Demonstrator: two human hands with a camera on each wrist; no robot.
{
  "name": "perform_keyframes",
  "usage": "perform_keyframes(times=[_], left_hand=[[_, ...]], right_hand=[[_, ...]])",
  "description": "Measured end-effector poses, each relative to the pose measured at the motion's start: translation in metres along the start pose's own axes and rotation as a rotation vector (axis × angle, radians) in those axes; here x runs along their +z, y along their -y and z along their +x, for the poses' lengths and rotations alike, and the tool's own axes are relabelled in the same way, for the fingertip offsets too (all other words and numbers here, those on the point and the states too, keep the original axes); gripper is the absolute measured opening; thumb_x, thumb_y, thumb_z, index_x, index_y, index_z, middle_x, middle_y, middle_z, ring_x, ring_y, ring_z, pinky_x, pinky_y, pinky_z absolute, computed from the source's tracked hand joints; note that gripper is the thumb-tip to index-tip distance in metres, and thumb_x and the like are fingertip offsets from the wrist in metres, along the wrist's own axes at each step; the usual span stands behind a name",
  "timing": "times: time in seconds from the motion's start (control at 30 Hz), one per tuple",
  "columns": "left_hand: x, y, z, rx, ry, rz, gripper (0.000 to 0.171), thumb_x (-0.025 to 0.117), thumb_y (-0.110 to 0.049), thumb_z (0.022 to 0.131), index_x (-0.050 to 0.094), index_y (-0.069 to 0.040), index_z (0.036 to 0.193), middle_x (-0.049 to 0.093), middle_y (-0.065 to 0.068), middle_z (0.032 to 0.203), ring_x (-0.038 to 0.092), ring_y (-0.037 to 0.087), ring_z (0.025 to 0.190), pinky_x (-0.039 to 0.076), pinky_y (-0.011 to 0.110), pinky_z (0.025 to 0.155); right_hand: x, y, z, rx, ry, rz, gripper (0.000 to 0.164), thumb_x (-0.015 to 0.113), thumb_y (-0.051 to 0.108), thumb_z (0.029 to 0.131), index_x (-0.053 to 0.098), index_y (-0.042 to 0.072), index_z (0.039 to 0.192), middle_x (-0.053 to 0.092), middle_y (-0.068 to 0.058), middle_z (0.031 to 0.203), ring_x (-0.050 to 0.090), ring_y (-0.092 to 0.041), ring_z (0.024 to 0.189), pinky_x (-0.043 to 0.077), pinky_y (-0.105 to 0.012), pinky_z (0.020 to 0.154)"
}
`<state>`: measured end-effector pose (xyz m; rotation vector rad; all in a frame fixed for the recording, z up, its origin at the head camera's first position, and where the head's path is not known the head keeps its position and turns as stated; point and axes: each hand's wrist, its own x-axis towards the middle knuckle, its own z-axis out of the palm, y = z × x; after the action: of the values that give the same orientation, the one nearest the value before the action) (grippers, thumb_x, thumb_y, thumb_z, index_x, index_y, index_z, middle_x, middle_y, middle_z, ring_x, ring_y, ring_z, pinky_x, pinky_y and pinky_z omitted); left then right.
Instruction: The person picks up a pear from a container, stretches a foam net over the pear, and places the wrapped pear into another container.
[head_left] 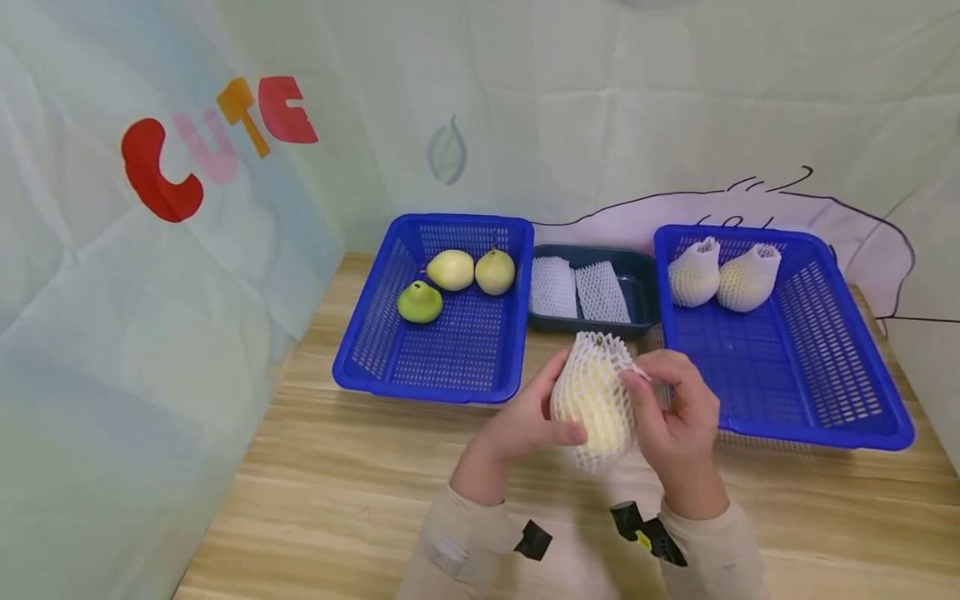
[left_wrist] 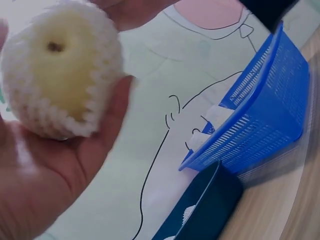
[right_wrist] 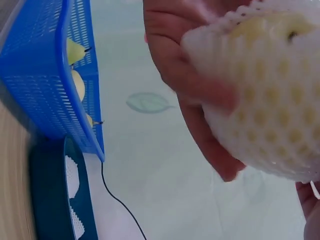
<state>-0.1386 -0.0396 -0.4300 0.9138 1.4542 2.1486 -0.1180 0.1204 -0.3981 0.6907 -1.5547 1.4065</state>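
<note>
A pale yellow pear point(left_wrist: 62, 70) sits inside a white foam net sleeve point(head_left: 581, 375), held up over the table's front. My left hand point(head_left: 528, 421) grips it from the left side, thumb across the front. On the other side my right hand point(head_left: 678, 408) pinches the net's upper edge between thumb and fingertip, drawing a strand outward. The pear's dark-spotted bottom end shows bare through the sleeve's opening in the left wrist view.
A blue basket point(head_left: 427, 387) at left holds a green pear point(head_left: 420, 302) and two yellowish pears point(head_left: 450, 271). Between the baskets, a dark tray point(head_left: 641, 287) has flat foam nets point(head_left: 553, 287). The right blue basket point(head_left: 825, 435) holds two netted pears point(head_left: 750, 279).
</note>
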Motion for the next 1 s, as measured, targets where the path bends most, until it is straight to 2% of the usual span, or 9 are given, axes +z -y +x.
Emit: perform_keyframes(times=[0.13,0.27,0.33,0.43,0.5,0.6,0.73,0.87,1.0], left_hand=[[0.002,-0.005,0.002,0.002,0.037,0.107,0.102,0.075,-0.047,0.071,0.017,-0.003,0.142,0.041,0.02,0.128,0.051,0.014,0.105,0.047,0.035,0.089],[0.001,-0.006,0.004,0.057,0.033,0.146,0.1,0.075,-0.045,0.072,0.018,-0.003,0.142,0.04,0.021,0.127,0.051,0.015,0.105,0.047,0.039,0.088],[0.002,-0.005,0.004,0.076,0.007,0.131,0.1,0.075,-0.045,0.073,0.018,-0.003,0.143,0.04,0.022,0.127,0.05,0.016,0.105,0.047,0.038,0.088],[0.003,-0.003,0.005,0.095,-0.074,0.07,0.101,0.075,-0.046,0.072,0.017,-0.004,0.144,0.039,0.02,0.129,0.049,0.017,0.107,0.047,0.033,0.088],[0.003,-0.001,0.006,0.104,-0.155,0.018,0.1,0.076,-0.047,0.07,0.019,-0.003,0.141,0.042,0.017,0.128,0.05,0.016,0.105,0.047,0.03,0.086],[0.005,0.003,0.008,0.13,-0.275,-0.02,0.096,0.075,-0.053,0.068,0.026,-0.001,0.131,0.048,0.011,0.124,0.051,0.014,0.103,0.046,0.026,0.085],[0.008,0.007,0.009,0.155,-0.346,-0.011,0.094,0.058,-0.064,0.076,0.029,0.007,0.13,0.048,0.014,0.125,0.049,0.014,0.106,0.042,0.026,0.088],[0.014,0.01,0.011,0.147,-0.348,-0.012,0.092,0.031,-0.068,0.085,0.024,0.006,0.139,0.035,0.024,0.137,0.042,0.018,0.118,0.036,0.031,0.098],[0.021,0.01,0.014,0.128,-0.423,-0.016,0.095,0.02,-0.07,0.086,0.028,0.012,0.133,0.039,0.03,0.131,0.046,0.017,0.114,0.036,0.036,0.1]], right_hand=[[-0.004,0.001,0.002,0.107,0.048,-0.082,0.043,0.065,0.028,0.086,0.053,-0.013,0.078,0.058,-0.009,0.072,0.05,-0.008,0.068,0.04,-0.015,0.062],[-0.004,0.0,0.004,0.214,0.058,-0.069,0.04,0.065,0.025,0.087,0.054,-0.013,0.09,0.056,-0.007,0.097,0.05,-0.015,0.093,0.039,-0.023,0.081],[-0.004,-0.002,0.003,0.286,0.047,0.019,0.039,0.062,0.022,0.09,0.051,-0.012,0.104,0.049,-0.01,0.112,0.044,-0.022,0.107,0.036,-0.028,0.09],[-0.007,-0.004,0.0,0.47,0.105,0.249,0.05,0.057,0.028,0.092,0.038,-0.001,0.128,0.038,-0.009,0.129,0.035,-0.022,0.12,0.033,-0.026,0.097],[-0.011,-0.005,-0.004,0.599,0.213,0.389,0.065,0.06,0.035,0.089,0.027,0.007,0.137,0.035,-0.009,0.134,0.034,-0.021,0.122,0.033,-0.023,0.097],[-0.014,-0.004,-0.008,0.722,0.4,0.37,0.089,0.073,0.033,0.079,0.016,0.012,0.144,0.028,-0.01,0.14,0.03,-0.02,0.124,0.033,-0.02,0.098],[-0.012,-0.001,-0.009,0.774,0.482,0.214,0.105,0.082,0.013,0.069,0.009,0.01,0.146,0.024,-0.013,0.141,0.032,-0.021,0.122,0.036,-0.018,0.095],[-0.005,0.001,-0.011,0.758,0.439,0.122,0.113,0.084,-0.004,0.058,0.012,0.007,0.143,0.03,-0.014,0.137,0.035,-0.019,0.119,0.035,-0.018,0.096],[0.0,0.003,-0.016,0.691,0.384,0.07,0.118,0.088,-0.005,0.047,0.015,0.002,0.14,0.033,-0.015,0.135,0.035,-0.018,0.118,0.029,-0.017,0.099]])
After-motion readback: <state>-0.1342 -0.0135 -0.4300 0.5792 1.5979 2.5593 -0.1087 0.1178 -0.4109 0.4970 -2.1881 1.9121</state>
